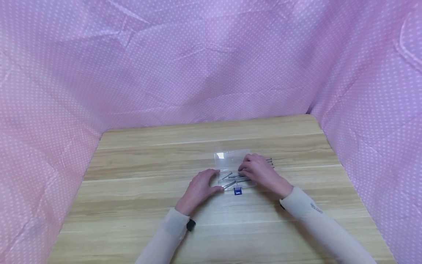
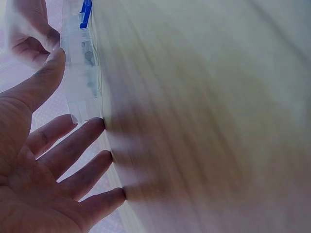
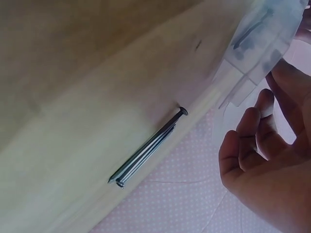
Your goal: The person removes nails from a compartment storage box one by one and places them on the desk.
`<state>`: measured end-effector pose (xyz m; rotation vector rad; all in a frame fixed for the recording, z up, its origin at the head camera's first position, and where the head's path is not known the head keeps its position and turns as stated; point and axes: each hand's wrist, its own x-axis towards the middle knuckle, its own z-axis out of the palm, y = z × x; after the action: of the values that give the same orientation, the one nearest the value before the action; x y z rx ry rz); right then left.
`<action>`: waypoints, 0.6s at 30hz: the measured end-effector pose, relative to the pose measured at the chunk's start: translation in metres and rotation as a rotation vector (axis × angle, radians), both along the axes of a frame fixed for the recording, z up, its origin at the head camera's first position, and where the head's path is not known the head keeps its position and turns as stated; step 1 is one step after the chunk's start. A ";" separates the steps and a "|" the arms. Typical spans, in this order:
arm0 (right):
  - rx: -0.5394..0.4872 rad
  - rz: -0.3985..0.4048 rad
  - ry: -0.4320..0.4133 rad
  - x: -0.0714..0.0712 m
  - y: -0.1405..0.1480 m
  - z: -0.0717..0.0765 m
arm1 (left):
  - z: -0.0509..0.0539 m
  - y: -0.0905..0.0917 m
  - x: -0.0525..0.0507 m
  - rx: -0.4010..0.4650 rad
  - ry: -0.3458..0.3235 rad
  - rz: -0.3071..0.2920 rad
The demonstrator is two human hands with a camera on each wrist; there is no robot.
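A clear plastic box (image 1: 251, 184) lies on the table with its transparent lid (image 1: 230, 158) folded back. Several long metal nails (image 1: 229, 185) lie in its compartments. My left hand (image 1: 199, 187) holds the box's left end, thumb at the front corner and index finger farther back; the other fingers spread beside it. Over the right part of the box, my right hand (image 1: 260, 172) reaches in with bent fingers, its fingertips among the nails. The box wall hides what its thumb and index finger touch. Right of that hand, loose nails (image 3: 148, 148) lie on the table.
A blue latch (image 1: 237, 190) sticks out from the box's front edge. The wood-grain table (image 1: 138, 205) extends around the box on all sides. Pink dotted cloth (image 1: 184, 73) hangs behind it and along both sides.
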<state>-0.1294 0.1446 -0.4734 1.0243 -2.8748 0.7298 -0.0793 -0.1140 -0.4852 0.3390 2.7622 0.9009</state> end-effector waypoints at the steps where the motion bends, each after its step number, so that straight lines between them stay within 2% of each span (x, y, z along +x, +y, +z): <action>1: 0.006 0.003 -0.006 -0.001 0.000 0.000 | 0.000 0.000 0.000 0.000 0.003 -0.002; 11: 0.070 0.041 -0.043 -0.009 0.000 -0.003 | -0.001 0.000 0.000 0.005 0.006 0.001; 18: 0.114 0.124 -0.056 -0.018 0.002 -0.003 | -0.002 0.000 0.001 0.008 0.018 -0.005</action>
<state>-0.1471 0.1468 -0.4760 1.2241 -2.9530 0.6149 -0.0787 -0.1138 -0.4868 0.3572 2.7735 0.9125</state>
